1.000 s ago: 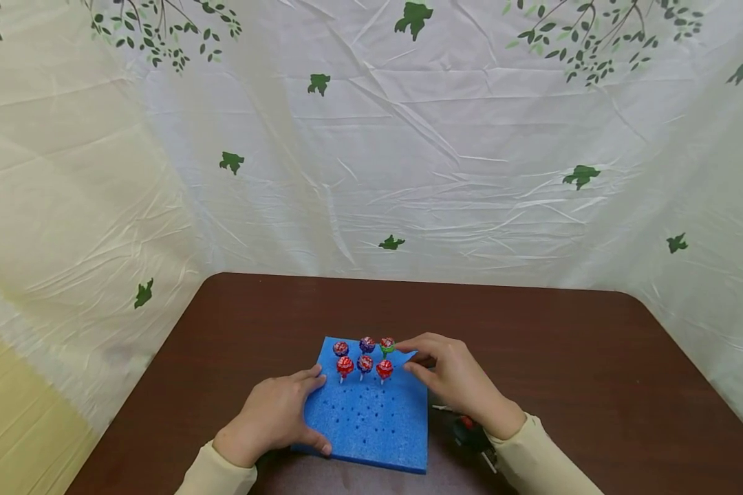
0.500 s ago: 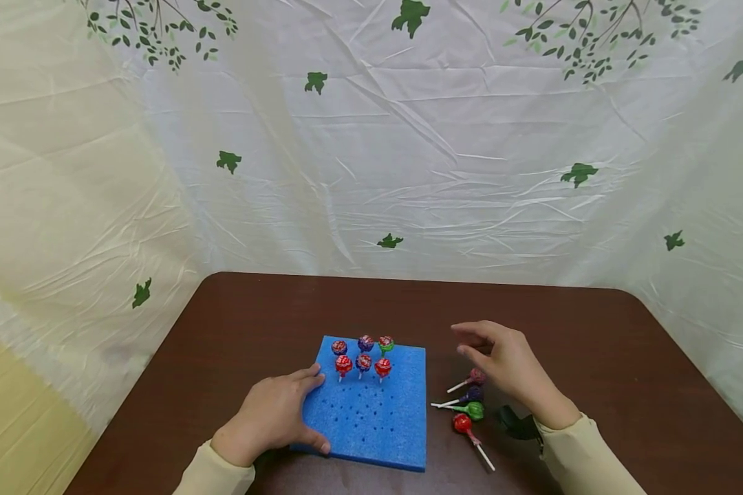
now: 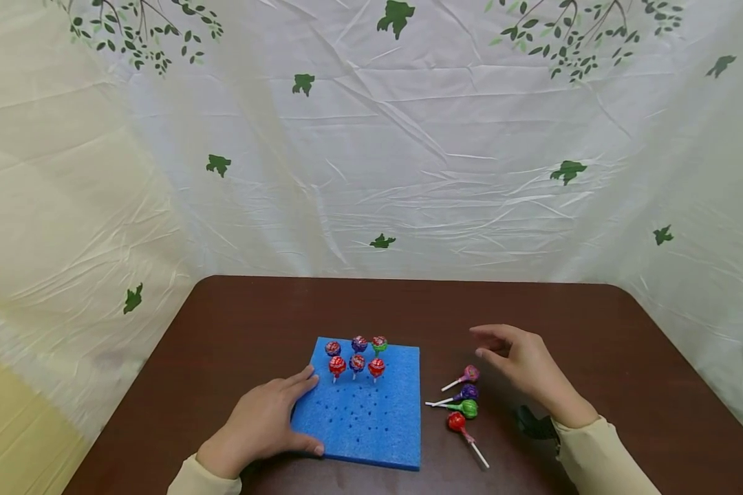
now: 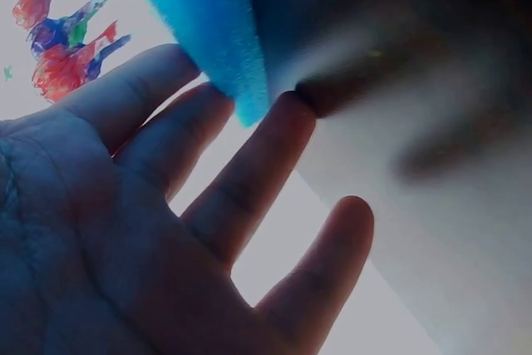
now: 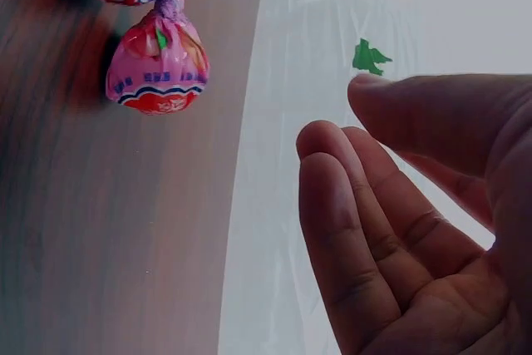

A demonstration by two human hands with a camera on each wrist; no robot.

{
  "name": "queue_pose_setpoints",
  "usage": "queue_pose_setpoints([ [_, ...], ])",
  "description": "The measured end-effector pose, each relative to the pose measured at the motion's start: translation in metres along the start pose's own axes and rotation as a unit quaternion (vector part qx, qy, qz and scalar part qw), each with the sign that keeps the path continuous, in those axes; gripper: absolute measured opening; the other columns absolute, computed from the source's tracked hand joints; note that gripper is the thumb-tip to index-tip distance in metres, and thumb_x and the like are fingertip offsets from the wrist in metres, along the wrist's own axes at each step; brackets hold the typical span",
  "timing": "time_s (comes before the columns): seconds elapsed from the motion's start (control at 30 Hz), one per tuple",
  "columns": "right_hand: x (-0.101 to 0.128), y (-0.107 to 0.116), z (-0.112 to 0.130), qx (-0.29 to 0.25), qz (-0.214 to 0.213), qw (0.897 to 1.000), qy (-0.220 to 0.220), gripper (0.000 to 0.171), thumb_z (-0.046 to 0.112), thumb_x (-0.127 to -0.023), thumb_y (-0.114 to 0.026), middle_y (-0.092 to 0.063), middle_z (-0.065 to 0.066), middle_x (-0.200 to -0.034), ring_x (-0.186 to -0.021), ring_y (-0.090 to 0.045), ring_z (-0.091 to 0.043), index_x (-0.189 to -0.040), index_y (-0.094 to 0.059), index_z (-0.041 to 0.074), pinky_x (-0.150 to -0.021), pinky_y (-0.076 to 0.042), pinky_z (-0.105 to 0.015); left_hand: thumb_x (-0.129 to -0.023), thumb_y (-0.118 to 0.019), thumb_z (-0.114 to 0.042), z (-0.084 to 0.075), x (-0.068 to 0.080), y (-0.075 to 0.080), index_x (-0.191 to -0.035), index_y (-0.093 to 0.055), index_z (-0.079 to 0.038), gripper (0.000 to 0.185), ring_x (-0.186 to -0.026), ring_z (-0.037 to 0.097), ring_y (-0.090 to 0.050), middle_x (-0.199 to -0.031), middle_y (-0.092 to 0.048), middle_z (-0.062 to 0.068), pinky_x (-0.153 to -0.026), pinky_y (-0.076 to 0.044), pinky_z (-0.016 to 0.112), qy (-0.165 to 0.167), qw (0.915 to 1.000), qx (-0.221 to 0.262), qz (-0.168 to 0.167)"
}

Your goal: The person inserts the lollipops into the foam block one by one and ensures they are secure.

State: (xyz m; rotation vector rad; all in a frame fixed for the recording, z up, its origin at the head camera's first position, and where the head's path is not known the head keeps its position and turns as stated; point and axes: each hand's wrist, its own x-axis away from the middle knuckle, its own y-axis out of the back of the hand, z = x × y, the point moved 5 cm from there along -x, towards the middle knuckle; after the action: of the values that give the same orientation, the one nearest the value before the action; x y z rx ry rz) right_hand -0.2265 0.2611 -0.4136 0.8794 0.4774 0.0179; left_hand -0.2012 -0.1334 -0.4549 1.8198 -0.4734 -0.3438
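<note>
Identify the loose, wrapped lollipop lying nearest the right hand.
The round pink-wrapped lollipop, at the row's far end; the purple-wrapped lollipop, green-wrapped lollipop and red-wrapped lollipop lie farther from the right hand.

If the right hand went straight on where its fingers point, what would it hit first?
The right hand looks lined up with the green-and-red lollipop standing in the blue board, so probably that. Height is hard to judge, so it might pass above.

Standing lollipops (image 3: pixel 356 362): six, in one blue board (image 3: pixel 384 440). Loose lollipops (image 3: pixel 468 408): four, on one worktop (image 3: pixel 260 313). Lollipop total: ten.
</note>
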Motion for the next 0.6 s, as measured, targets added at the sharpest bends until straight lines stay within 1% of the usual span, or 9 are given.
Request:
queue_pose_setpoints([
  [0.13, -0.002, -0.003, -0.004, -0.002, 0.021, 1.0, 0.0, 0.035, 0.0, -0.084, -0.079, -0.073, -0.009, -0.096, -0.08, -0.069, -0.016, -0.117, -0.071, 0.005, -0.067, -0.056, -0.028, -0.062, -0.067, -0.085, 0.002, 0.004, -0.002, -0.146, -0.053, -0.017, 0.109, -0.13, 0.035, -0.049, -0.154, -0.043, 0.003, -0.096, -0.045, 0.061, 0.001, 0.9999, 0.01, -0.004],
  [0.27, -0.002, -0.006, -0.008, -0.004, 0.042, 0.999, -0.001, 0.034, -0.001, -0.082, -0.079, -0.073, -0.008, -0.095, -0.081, -0.069, -0.016, -0.115, -0.071, 0.002, -0.068, -0.056, -0.028, -0.064, -0.065, -0.086, 0.003, 0.007, -0.003, -0.147, -0.052, -0.016, 0.109, -0.13, 0.034, -0.049, -0.155, -0.042, 0.002, -0.095, -0.046, 0.06, -0.006, 0.9998, 0.012, -0.015],
  [0.47, 0.0, -0.01, -0.012, -0.013, 0.075, 0.997, -0.003, 0.033, 0.0, -0.084, -0.079, -0.073, -0.008, -0.098, -0.083, -0.07, -0.017, -0.116, -0.07, 0.002, -0.073, -0.058, -0.033, -0.064, -0.061, -0.089, 0.003, 0.008, -0.003, -0.148, -0.051, -0.016, 0.111, -0.129, 0.033, -0.05, -0.155, -0.042, 0.002, -0.094, -0.047, 0.058, -0.018, 0.9995, 0.008, -0.024],
  [0.6, 0.0, -0.011, -0.014, -0.018, 0.1, 0.995, -0.017, 0.032, 0.002, -0.085, -0.078, -0.072, -0.01, -0.105, -0.086, -0.07, -0.018, -0.117, -0.07, 0.002, -0.074, -0.057, -0.032, -0.063, -0.06, -0.09, 0.003, 0.006, -0.003, -0.147, -0.052, -0.016, 0.113, -0.128, 0.032, -0.05, -0.154, -0.043, 0.001, -0.093, -0.047, 0.058, -0.022, 0.9994, 0.005, -0.026],
])
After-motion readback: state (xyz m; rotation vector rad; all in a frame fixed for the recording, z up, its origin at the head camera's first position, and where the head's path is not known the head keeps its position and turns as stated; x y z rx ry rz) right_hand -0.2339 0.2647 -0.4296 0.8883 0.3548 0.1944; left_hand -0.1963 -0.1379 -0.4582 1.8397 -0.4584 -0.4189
